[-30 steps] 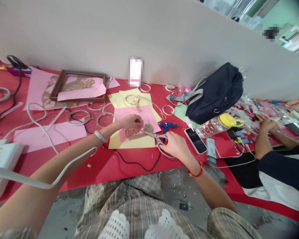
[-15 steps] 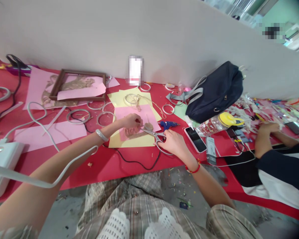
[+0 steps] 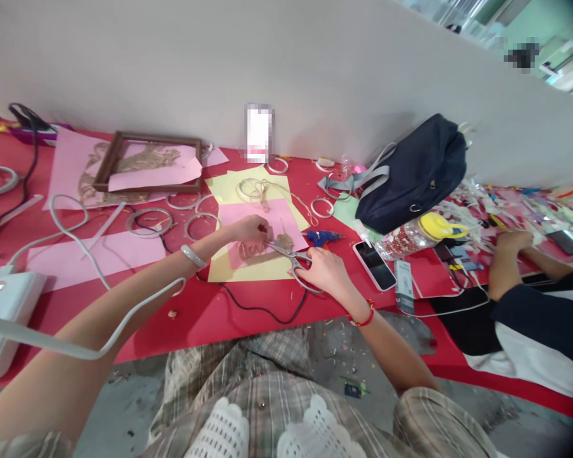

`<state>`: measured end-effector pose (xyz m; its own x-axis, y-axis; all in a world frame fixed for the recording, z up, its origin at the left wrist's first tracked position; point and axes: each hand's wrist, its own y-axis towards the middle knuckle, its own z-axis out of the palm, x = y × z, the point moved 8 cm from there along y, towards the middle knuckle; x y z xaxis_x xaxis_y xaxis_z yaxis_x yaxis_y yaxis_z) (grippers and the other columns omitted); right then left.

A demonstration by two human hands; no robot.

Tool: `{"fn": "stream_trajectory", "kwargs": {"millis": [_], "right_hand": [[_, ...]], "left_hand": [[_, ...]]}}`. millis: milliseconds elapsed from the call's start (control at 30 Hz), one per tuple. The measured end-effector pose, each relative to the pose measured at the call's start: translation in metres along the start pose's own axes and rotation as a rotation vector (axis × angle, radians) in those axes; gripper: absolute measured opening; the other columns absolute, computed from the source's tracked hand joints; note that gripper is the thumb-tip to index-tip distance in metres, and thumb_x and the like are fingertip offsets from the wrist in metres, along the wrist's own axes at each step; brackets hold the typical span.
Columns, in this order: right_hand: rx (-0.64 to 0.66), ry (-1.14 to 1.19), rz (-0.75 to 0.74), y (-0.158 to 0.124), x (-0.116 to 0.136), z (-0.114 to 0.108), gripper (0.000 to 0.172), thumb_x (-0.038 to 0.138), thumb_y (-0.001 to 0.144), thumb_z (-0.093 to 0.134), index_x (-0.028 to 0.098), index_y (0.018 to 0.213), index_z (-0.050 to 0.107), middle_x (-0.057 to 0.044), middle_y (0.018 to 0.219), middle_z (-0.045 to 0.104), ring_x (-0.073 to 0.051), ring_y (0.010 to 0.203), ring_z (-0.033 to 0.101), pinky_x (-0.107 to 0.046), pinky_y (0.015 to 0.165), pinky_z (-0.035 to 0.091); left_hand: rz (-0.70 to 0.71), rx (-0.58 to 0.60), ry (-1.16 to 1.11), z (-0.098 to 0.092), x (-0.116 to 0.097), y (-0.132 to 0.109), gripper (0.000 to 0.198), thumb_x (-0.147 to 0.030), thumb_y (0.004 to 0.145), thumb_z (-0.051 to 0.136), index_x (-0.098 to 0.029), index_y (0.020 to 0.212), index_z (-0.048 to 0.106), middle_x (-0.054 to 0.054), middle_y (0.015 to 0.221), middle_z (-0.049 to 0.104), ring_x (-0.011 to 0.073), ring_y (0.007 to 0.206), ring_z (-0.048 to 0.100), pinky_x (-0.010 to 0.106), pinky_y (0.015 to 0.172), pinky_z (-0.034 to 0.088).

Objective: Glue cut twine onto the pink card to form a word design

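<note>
My right hand [image 3: 328, 268] has its fingers in the handles of metal scissors [image 3: 291, 256]. Their blades point left, over the pink paper [image 3: 232, 217] and close to my left fingertips. My left hand [image 3: 249, 229] is pinched at the upper left of that paper; what lies between its fingers is too small to make out. Beneath my hands, brown twine letters [image 3: 254, 250] resembling "love" lie on the pink sheet, with yellow paper [image 3: 229, 273] under it. A loop of loose twine [image 3: 262, 191] rests just beyond.
A blue glue gun [image 3: 322, 238], a phone [image 3: 375, 266] and a bottle with a yellow lid [image 3: 408, 238] lie to the right. Behind them sits a dark bag [image 3: 417, 172]. Tape rings [image 3: 203, 226] and a brown frame [image 3: 153, 189] stand left. A co-worker's arm [image 3: 506, 267] is far right.
My right hand and the scissors have shifted slightly left, bringing the blade tips nearer my left fingers. My left hand stays almost where it was, still pinched.
</note>
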<state>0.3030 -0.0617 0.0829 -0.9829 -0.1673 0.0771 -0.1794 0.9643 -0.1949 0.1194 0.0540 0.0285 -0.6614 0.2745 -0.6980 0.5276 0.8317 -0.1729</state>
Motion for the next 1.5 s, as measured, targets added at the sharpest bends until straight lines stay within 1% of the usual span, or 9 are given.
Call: {"fn": "stream_trajectory", "kwargs": {"millis": [133, 267, 600, 700, 833, 1033, 1167, 1300, 1500], "right_hand": [[0.018, 0.026, 0.028, 0.004, 0.005, 0.005, 0.046, 0.063, 0.085, 0.074, 0.019, 0.1, 0.07, -0.016, 0.103, 0.079, -0.034, 0.098, 0.076, -0.037, 0.078, 0.055], [0.004, 0.076, 0.018, 0.007, 0.01, 0.009, 0.047, 0.062, 0.085, 0.075, 0.019, 0.101, 0.069, -0.014, 0.105, 0.08, -0.033, 0.099, 0.076, -0.036, 0.076, 0.054], [-0.003, 0.104, -0.032, 0.008, 0.012, 0.013, 0.044, 0.063, 0.088, 0.072, 0.019, 0.093, 0.071, -0.012, 0.095, 0.08, -0.029, 0.09, 0.076, -0.031, 0.07, 0.048], [0.0, 0.108, -0.046, 0.007, 0.013, 0.014, 0.046, 0.065, 0.09, 0.069, 0.019, 0.089, 0.072, -0.011, 0.091, 0.08, -0.028, 0.087, 0.076, -0.03, 0.068, 0.046], [-0.015, 0.125, -0.063, 0.007, 0.012, 0.014, 0.049, 0.068, 0.091, 0.067, 0.02, 0.085, 0.073, -0.01, 0.086, 0.08, -0.027, 0.083, 0.076, -0.03, 0.065, 0.043], [-0.016, 0.126, -0.065, 0.006, 0.012, 0.015, 0.046, 0.065, 0.091, 0.069, 0.02, 0.086, 0.075, -0.01, 0.086, 0.081, -0.026, 0.083, 0.076, -0.029, 0.065, 0.043], [-0.017, 0.112, -0.066, 0.006, 0.013, 0.015, 0.046, 0.064, 0.093, 0.066, 0.02, 0.088, 0.076, -0.011, 0.087, 0.081, -0.026, 0.083, 0.076, -0.029, 0.066, 0.043], [-0.012, 0.094, -0.05, 0.006, 0.013, 0.015, 0.047, 0.066, 0.092, 0.067, 0.019, 0.09, 0.076, -0.011, 0.089, 0.081, -0.026, 0.084, 0.076, -0.029, 0.066, 0.044], [-0.012, 0.087, -0.044, 0.006, 0.012, 0.016, 0.049, 0.067, 0.091, 0.068, 0.019, 0.091, 0.077, -0.011, 0.089, 0.081, -0.026, 0.084, 0.076, -0.029, 0.066, 0.043]], "left_hand": [[-0.005, 0.016, -0.031, 0.002, -0.002, -0.003, 0.017, -0.032, 0.073, 0.064, -0.016, 0.075, 0.071, 0.003, 0.07, 0.069, 0.0153, 0.065, 0.061, 0.024, 0.059, 0.043], [-0.006, 0.017, -0.05, 0.002, -0.004, -0.005, 0.018, -0.03, 0.075, 0.064, -0.016, 0.078, 0.073, 0.003, 0.072, 0.071, 0.0148, 0.065, 0.062, 0.023, 0.06, 0.044], [0.006, 0.013, -0.063, 0.001, -0.007, -0.007, 0.021, -0.03, 0.073, 0.062, -0.014, 0.08, 0.074, 0.004, 0.075, 0.073, 0.0161, 0.068, 0.063, 0.024, 0.063, 0.045], [0.011, -0.005, -0.05, 0.001, -0.008, -0.007, 0.021, -0.032, 0.074, 0.063, -0.014, 0.079, 0.074, 0.004, 0.074, 0.072, 0.0162, 0.066, 0.062, 0.025, 0.063, 0.044], [0.028, -0.025, -0.035, 0.002, -0.007, -0.005, 0.02, -0.03, 0.073, 0.062, -0.015, 0.08, 0.074, 0.004, 0.075, 0.073, 0.016, 0.066, 0.061, 0.025, 0.063, 0.044], [0.051, -0.046, -0.005, 0.002, -0.007, -0.004, 0.017, -0.027, 0.073, 0.062, -0.016, 0.077, 0.074, 0.002, 0.072, 0.071, 0.0154, 0.065, 0.06, 0.024, 0.063, 0.044], [0.06, -0.069, 0.002, 0.001, -0.011, -0.007, 0.018, -0.025, 0.074, 0.062, -0.016, 0.078, 0.077, 0.004, 0.076, 0.072, 0.016, 0.068, 0.062, 0.025, 0.066, 0.046], [0.073, -0.085, 0.005, 0.0, -0.015, -0.009, 0.018, -0.026, 0.075, 0.064, -0.015, 0.079, 0.078, 0.006, 0.082, 0.073, 0.0176, 0.073, 0.064, 0.026, 0.07, 0.049], [0.082, -0.087, 0.009, 0.0, -0.013, -0.008, 0.019, -0.029, 0.076, 0.065, -0.016, 0.08, 0.079, 0.004, 0.08, 0.07, 0.0166, 0.071, 0.062, 0.025, 0.069, 0.048]]}}
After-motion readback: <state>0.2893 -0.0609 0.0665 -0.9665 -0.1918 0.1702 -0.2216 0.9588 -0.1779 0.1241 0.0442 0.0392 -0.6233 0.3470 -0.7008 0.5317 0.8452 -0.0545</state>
